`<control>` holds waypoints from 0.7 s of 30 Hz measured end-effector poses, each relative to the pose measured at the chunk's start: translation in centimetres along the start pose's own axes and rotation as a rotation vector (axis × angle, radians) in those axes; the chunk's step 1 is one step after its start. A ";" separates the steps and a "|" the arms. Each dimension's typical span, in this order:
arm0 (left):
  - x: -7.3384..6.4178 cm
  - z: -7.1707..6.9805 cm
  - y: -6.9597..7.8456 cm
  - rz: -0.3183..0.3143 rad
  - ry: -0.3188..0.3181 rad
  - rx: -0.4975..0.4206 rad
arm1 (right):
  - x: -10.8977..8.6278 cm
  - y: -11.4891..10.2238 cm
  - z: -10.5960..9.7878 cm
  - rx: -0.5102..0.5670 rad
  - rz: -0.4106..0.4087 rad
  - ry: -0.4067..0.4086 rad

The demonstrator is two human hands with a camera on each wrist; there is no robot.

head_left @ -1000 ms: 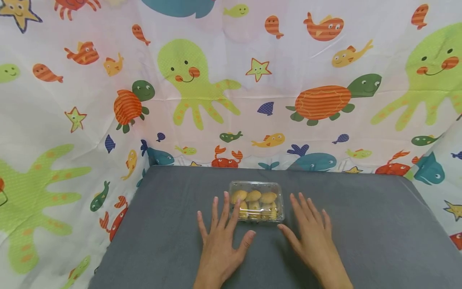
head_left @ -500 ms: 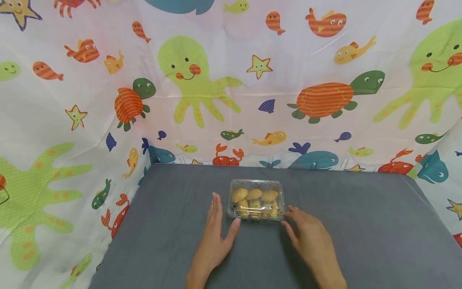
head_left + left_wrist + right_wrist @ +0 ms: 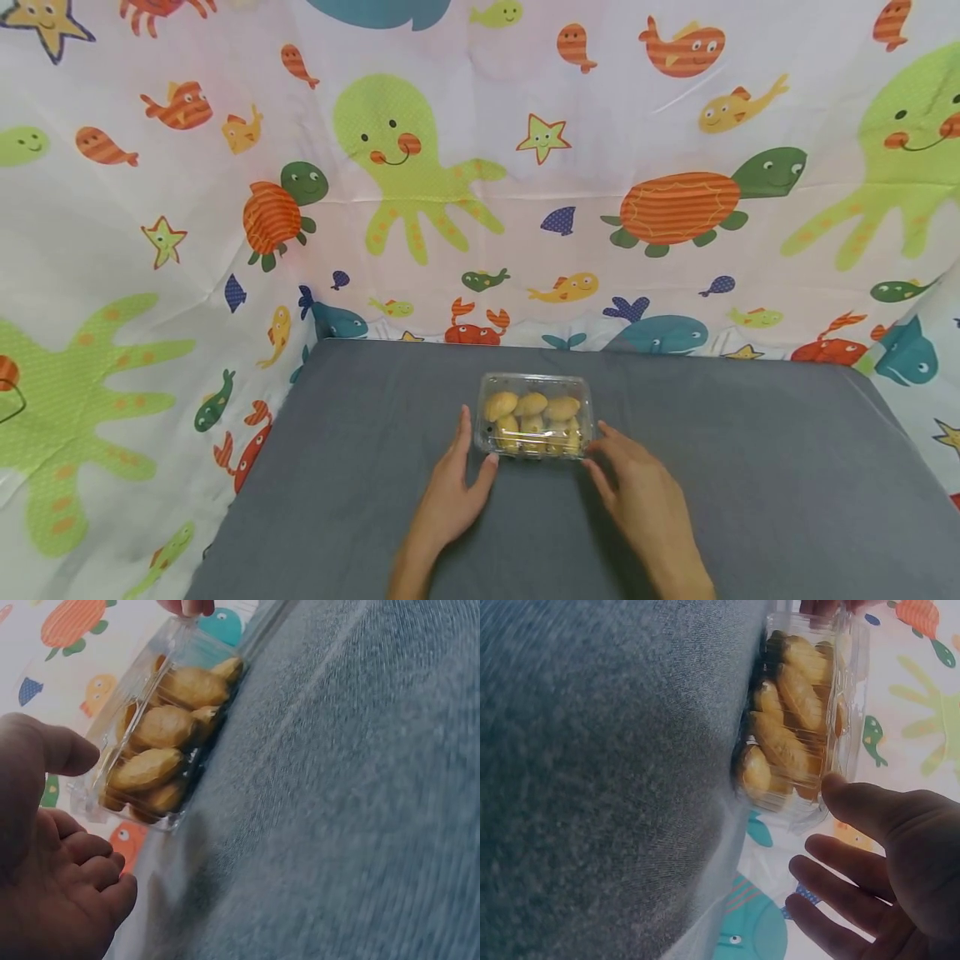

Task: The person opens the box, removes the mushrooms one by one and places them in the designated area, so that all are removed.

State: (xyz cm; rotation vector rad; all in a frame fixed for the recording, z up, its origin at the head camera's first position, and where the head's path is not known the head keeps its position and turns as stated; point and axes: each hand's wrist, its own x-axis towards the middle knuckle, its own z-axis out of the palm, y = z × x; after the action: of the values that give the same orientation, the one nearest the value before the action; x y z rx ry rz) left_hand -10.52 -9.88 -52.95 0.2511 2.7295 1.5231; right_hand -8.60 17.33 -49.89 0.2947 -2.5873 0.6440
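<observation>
A clear plastic clamshell box holding several oval, golden-brown pastries sits on the grey cloth, its lid down. At its left side is my left hand, fingers upright and close together, thumb apart and pointing at the near left corner. In the left wrist view that thumb lies right beside the box edge. My right hand is at the opposite side, thumb and forefinger tips right at the near right corner. The right wrist view has the right thumb against the lid's rim, the other fingers loosely bent below it.
A grey cloth covers the table under the box and both hands. Behind it and at both sides hangs a white curtain printed with sea animals, meeting the table's back edge.
My left hand has turned on edge, drawn its spread fingers together and shifted from over the box to its left side. My right hand has moved left to the box's right corner.
</observation>
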 end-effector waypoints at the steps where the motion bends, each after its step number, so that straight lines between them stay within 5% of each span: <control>1: 0.1 0.1 0.0 -0.005 0.005 -0.010 | 0.0 0.0 0.0 0.000 0.007 -0.004; 11: 0.7 1.2 0.1 -0.028 0.066 -0.322 | 0.0 0.0 0.1 0.037 0.056 -0.068; 21: 1.3 1.9 0.1 -0.062 0.141 -0.480 | 0.1 0.0 0.2 0.058 0.046 -0.017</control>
State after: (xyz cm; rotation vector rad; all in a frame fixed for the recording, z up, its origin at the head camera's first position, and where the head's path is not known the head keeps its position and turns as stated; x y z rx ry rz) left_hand -11.59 -8.11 -53.80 0.0513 2.3297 2.1778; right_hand -8.76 17.28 -49.98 0.2609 -2.6015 0.7369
